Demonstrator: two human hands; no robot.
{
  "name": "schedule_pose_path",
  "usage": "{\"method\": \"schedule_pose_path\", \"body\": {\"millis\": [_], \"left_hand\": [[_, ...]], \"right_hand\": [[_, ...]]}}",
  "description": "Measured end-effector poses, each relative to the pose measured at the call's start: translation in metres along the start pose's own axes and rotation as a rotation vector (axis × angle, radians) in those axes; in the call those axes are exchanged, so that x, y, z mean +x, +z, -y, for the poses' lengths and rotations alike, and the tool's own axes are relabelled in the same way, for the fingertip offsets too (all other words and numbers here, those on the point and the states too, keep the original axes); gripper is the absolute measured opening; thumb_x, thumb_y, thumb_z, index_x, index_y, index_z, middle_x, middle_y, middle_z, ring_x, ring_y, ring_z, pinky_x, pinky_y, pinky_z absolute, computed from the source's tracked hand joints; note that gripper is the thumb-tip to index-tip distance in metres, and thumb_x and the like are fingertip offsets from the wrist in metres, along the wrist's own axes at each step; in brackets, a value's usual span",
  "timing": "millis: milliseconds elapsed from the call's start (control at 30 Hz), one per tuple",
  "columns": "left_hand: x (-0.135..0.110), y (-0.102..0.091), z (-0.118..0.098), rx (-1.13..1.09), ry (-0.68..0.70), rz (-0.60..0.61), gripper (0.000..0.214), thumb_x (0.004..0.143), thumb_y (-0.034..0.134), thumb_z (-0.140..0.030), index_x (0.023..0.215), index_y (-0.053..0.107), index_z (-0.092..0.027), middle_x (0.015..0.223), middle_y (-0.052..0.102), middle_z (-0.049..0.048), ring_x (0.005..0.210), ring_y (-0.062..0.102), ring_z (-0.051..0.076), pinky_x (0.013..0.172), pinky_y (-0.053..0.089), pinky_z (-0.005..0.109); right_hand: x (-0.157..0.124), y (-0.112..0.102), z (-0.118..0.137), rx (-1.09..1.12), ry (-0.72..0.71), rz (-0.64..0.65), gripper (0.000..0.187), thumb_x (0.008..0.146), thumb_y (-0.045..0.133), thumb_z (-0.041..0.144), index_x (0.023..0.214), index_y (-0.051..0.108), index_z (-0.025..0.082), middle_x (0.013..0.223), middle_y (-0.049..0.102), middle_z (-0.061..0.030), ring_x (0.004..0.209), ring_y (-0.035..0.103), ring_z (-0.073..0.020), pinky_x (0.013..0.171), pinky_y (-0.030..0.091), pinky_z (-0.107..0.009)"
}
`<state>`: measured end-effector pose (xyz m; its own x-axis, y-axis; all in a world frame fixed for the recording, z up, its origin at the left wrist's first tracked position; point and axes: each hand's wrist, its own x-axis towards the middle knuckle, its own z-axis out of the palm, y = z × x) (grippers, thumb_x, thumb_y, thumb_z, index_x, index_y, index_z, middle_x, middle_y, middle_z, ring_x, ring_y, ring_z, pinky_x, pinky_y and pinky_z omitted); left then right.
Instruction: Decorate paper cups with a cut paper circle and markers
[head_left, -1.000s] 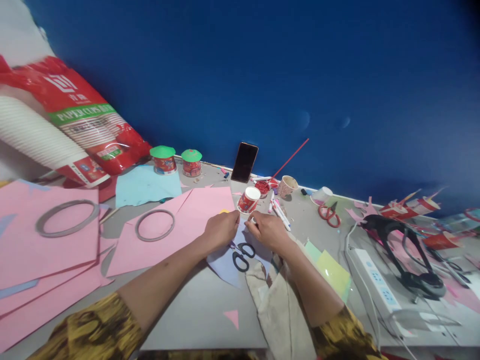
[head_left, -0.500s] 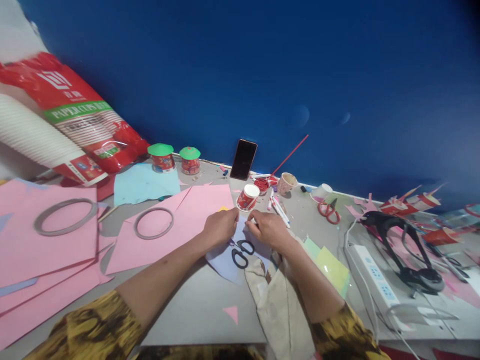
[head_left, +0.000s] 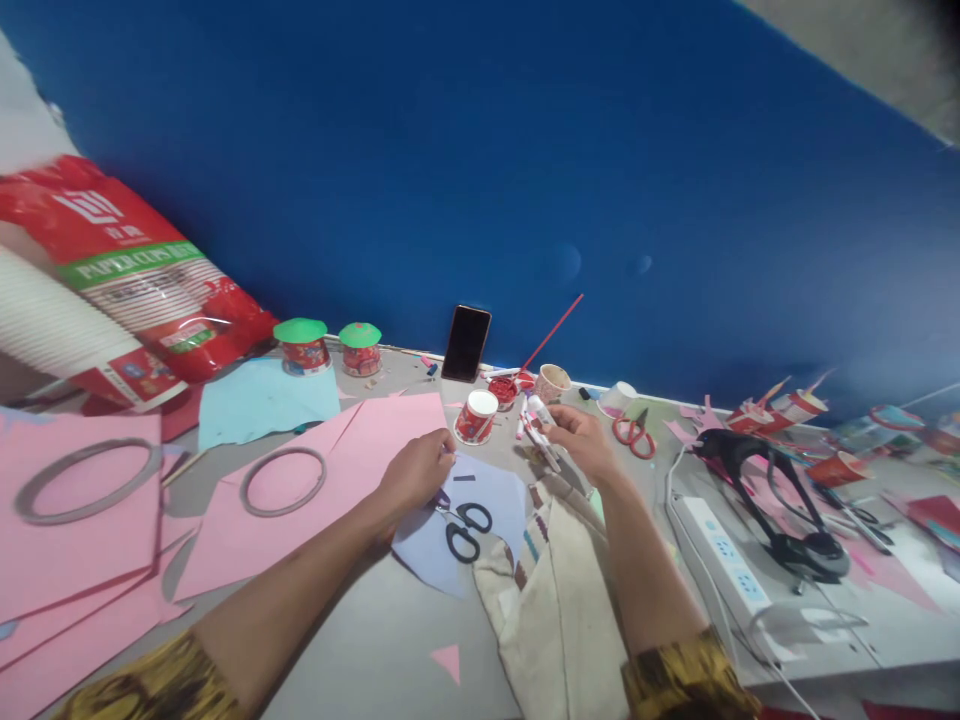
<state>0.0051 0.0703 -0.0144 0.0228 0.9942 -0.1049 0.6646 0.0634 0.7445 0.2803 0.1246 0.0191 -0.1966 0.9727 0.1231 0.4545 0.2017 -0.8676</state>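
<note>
My left hand is closed in a pinch above the left edge of a pale purple sheet of paper. Whatever its fingertips hold is too small to make out. Black-handled scissors lie on that sheet, their blades partly beneath my left wrist. Over the markers, my right hand has its fingers closed around a small white tube. A red-patterned paper cup stands upside down between the hands, just beyond them. Beige cloth lies under my right forearm.
Pink sheets and grey rings cover the left side. Two green-topped cups and a phone stand by the wall. Rightward are red scissors, a power strip and a black headset-like frame.
My right hand has moved away from the left, rightward and back toward the markers, with the white tube. My left hand stays near the purple sheet. The view has shifted slightly.
</note>
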Motion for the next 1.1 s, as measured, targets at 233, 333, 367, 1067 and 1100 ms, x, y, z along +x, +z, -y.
{"method": "schedule_pose_path", "body": {"millis": [233,333,367,1067,1100], "left_hand": [[0.002,-0.003,0.001,-0.379,-0.051,-0.043,0.016,0.087,0.054,-0.02,0.1,0.065,-0.019,0.052,0.056,-0.0053,0.048,0.061,0.017,0.05,0.039,0.023],[0.003,0.0,0.001,-0.494,-0.11,0.01,0.018,0.084,0.057,-0.021,0.099,0.067,-0.016,0.045,0.058,-0.0025,0.039,0.057,0.016,0.044,0.037,0.022],[0.003,0.002,0.001,-0.523,-0.129,0.024,0.019,0.083,0.059,-0.022,0.098,0.068,-0.015,0.045,0.06,-0.0011,0.037,0.055,0.016,0.042,0.035,0.021],[-0.021,-0.018,-0.023,-0.831,-0.103,-0.103,0.03,0.061,0.075,-0.028,0.088,0.071,-0.016,0.073,0.077,0.0041,0.059,0.069,0.016,0.058,0.06,0.027],[-0.022,-0.02,-0.022,-0.845,-0.106,-0.121,0.031,0.061,0.076,-0.028,0.088,0.07,-0.016,0.074,0.078,0.0041,0.06,0.07,0.016,0.06,0.061,0.027]], "right_hand": [[0.001,0.027,-0.02,-0.144,0.002,-0.099,0.018,0.074,0.073,0.037,0.085,0.073,0.022,0.082,0.068,-0.0018,0.08,0.061,-0.0211,0.071,0.048,-0.032],[0.001,0.037,-0.024,-0.178,0.021,-0.088,0.014,0.081,0.066,0.037,0.082,0.062,0.023,0.072,0.063,0.0026,0.068,0.057,-0.0177,0.064,0.044,-0.029],[0.001,0.041,-0.026,-0.197,0.031,-0.092,0.014,0.082,0.065,0.037,0.081,0.059,0.024,0.071,0.061,0.0033,0.067,0.057,-0.0173,0.063,0.043,-0.028],[-0.023,0.04,0.014,-0.435,-0.364,-0.443,0.024,0.087,0.062,0.029,0.109,0.065,0.02,0.105,0.068,-0.0118,0.102,0.063,-0.0297,0.093,0.049,-0.043],[-0.028,0.046,0.019,-0.348,-0.435,-0.453,0.015,0.091,0.06,0.033,0.099,0.064,0.022,0.094,0.067,-0.0087,0.091,0.063,-0.0266,0.086,0.05,-0.04]]}}
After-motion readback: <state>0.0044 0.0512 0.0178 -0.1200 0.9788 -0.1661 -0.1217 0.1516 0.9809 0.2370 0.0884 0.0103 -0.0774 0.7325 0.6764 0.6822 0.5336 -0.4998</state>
